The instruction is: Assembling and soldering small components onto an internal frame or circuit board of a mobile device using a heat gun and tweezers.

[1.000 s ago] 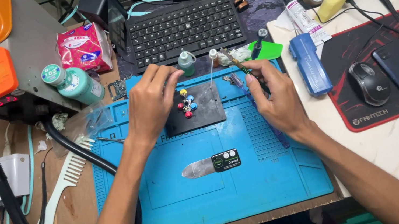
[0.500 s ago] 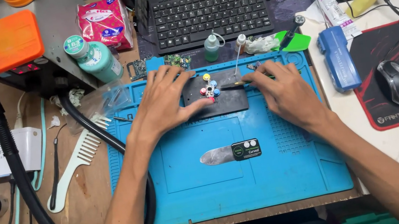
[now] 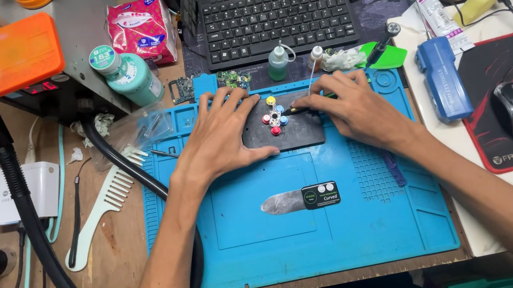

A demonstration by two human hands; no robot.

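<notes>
Lying under both hands' fingers (image 3: 243,107), the dark board (image 3: 286,133) rests flat.

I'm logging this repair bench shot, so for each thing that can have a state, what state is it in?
Left hand: flat, fingers spread, pressing on the dark device.
Right hand: pinching a thin tool, tip at the coloured buttons.
Dark device: lying flat on the blue mat.
Metal pry tool: lying untouched.
Green bottle: capped, tilted.
Tissue pack: open on top.
</notes>
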